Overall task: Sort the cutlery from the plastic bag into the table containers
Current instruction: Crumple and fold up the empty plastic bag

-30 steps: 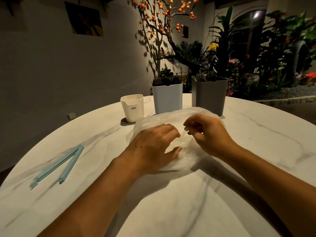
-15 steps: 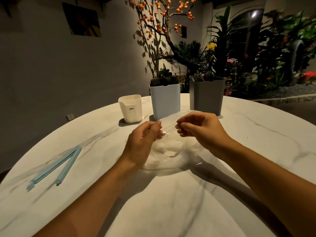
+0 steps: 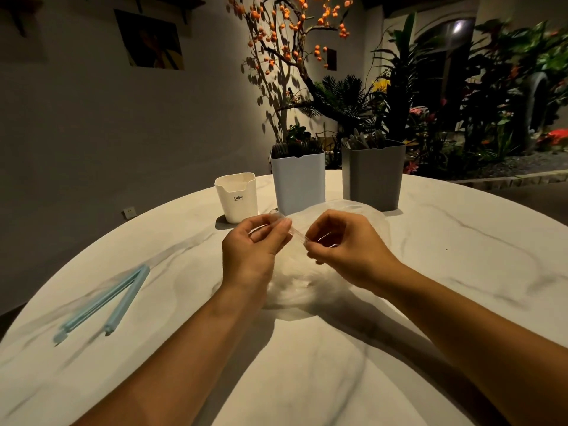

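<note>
A clear plastic bag (image 3: 295,284) lies crumpled on the white marble table (image 3: 307,364), its upper edge lifted between my hands. My left hand (image 3: 252,244) pinches the bag's edge on the left and my right hand (image 3: 341,244) pinches it on the right, fingers curled. Behind the bag stand three containers: a small white cup (image 3: 236,198), a pale blue bin (image 3: 298,179) with dark cutlery inside, and a grey bin (image 3: 373,175) with grey cutlery handles showing. No cutlery is visible inside the bag.
A light blue bag clip (image 3: 104,305) lies open on the table at the left. Plants and a branch with orange fruits stand beyond the table's far edge. A grey wall rises at the left.
Both hands have risen from pressing the bag flat and now pinch its upper edge, lifting it off the table. The bag's bulk has collapsed lower between my wrists.
</note>
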{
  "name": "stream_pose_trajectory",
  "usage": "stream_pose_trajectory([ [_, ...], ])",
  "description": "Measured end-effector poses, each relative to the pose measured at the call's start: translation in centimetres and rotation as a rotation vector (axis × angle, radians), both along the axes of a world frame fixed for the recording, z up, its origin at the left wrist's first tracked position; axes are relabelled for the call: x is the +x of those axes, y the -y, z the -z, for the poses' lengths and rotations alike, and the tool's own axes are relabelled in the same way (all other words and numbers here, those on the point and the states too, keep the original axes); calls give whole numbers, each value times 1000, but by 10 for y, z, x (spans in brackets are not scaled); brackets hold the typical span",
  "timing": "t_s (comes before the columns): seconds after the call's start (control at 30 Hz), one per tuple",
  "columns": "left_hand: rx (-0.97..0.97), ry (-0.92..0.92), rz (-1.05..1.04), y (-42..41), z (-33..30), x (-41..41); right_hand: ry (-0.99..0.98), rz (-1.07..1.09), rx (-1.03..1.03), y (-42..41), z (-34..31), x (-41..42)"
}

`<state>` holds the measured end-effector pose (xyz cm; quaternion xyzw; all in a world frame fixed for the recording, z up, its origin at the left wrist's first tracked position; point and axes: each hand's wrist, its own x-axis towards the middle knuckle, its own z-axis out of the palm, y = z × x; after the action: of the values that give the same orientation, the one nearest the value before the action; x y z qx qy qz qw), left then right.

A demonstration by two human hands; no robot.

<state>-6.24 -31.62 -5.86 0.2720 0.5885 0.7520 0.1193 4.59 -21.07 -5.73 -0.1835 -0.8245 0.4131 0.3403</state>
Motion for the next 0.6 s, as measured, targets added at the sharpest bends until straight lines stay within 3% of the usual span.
stream_pose_trajectory([
  [0.1,-19,2,-7,-2,2,4,8,93,222,8,8,-5],
  [0.2,-47,-5,-3,-5,2,6,-17,111,304,11,14,-9],
  [0.4,-132,-58,7,-2,1,6,39,-45,452,13,20,-10],
  [0.6,-124,-72,43,3,-5,5,-171,115,485,12,-4,-5],
])
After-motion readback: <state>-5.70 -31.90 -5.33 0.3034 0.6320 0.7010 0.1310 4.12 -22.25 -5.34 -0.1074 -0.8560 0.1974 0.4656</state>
